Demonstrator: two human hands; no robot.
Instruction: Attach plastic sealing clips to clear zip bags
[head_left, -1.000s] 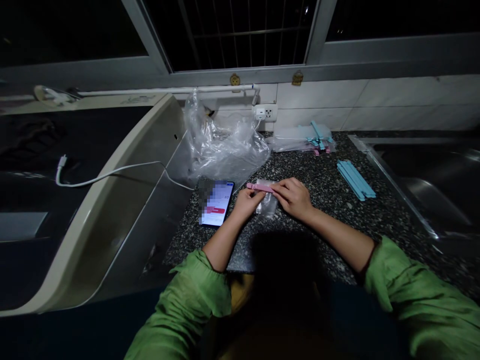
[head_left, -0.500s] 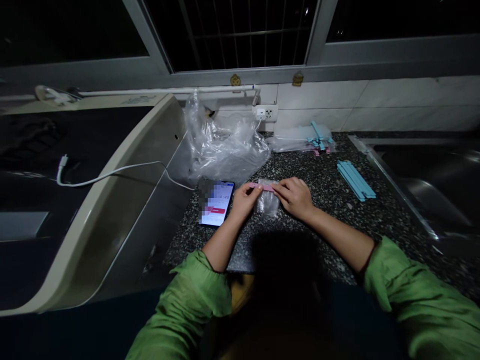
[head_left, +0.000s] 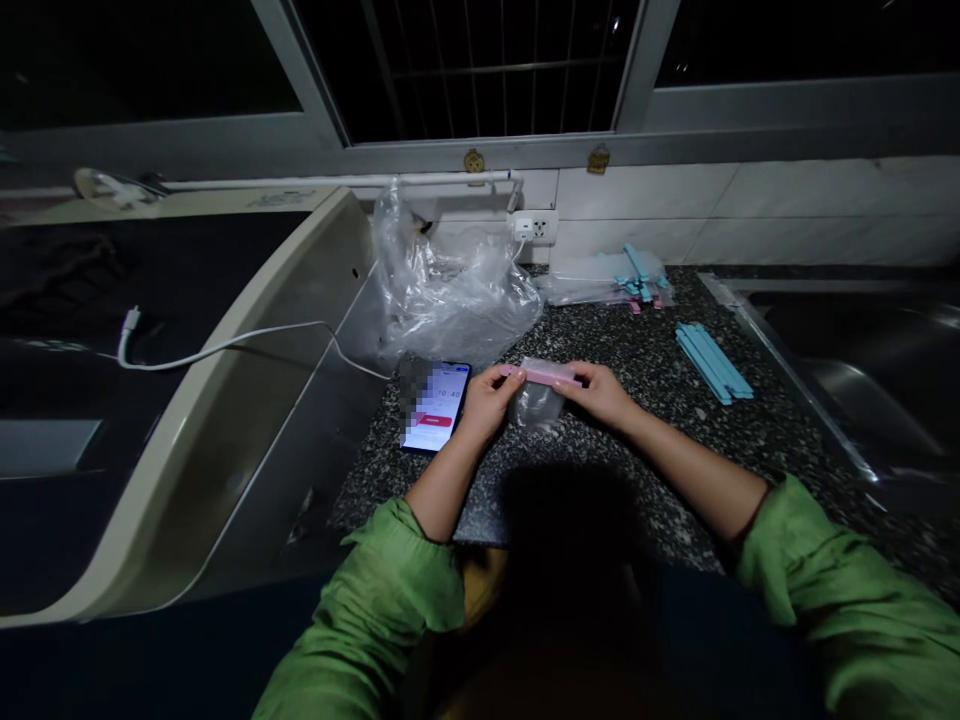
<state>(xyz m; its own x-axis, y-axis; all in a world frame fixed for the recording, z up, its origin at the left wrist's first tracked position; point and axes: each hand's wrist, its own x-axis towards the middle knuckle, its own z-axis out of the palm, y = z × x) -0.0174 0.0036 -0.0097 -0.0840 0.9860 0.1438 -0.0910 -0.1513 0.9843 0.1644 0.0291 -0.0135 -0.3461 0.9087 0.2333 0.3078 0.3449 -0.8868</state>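
Observation:
A slim pink bag clip (head_left: 541, 377) lies across the upper part of a small clear plastic bag (head_left: 538, 408) on the speckled dark counter. My left hand (head_left: 491, 400) pinches the clip's left end between thumb and fingers. At its right end, my right hand (head_left: 600, 395) has closed thumb and fingers on the same clip. The bag hangs below the clip, crinkled, between my two hands; whether anything is inside it I cannot tell. Just left of my left hand lies a phone (head_left: 436, 408) with its screen lit.
Several blue clips (head_left: 712, 362) lie bundled right of my hands, beside the sink (head_left: 862, 390). More blue and pink clips (head_left: 637, 275) rest on flat plastic bags at the wall. A large crumpled plastic bag (head_left: 457, 300) and a washing machine (head_left: 300, 330) with a white cable (head_left: 225, 340) stand left.
My right hand has slid rightward along the pink clip, and its fingers have shifted to the clip's right end. More of the clip shows. My left hand has stayed in place.

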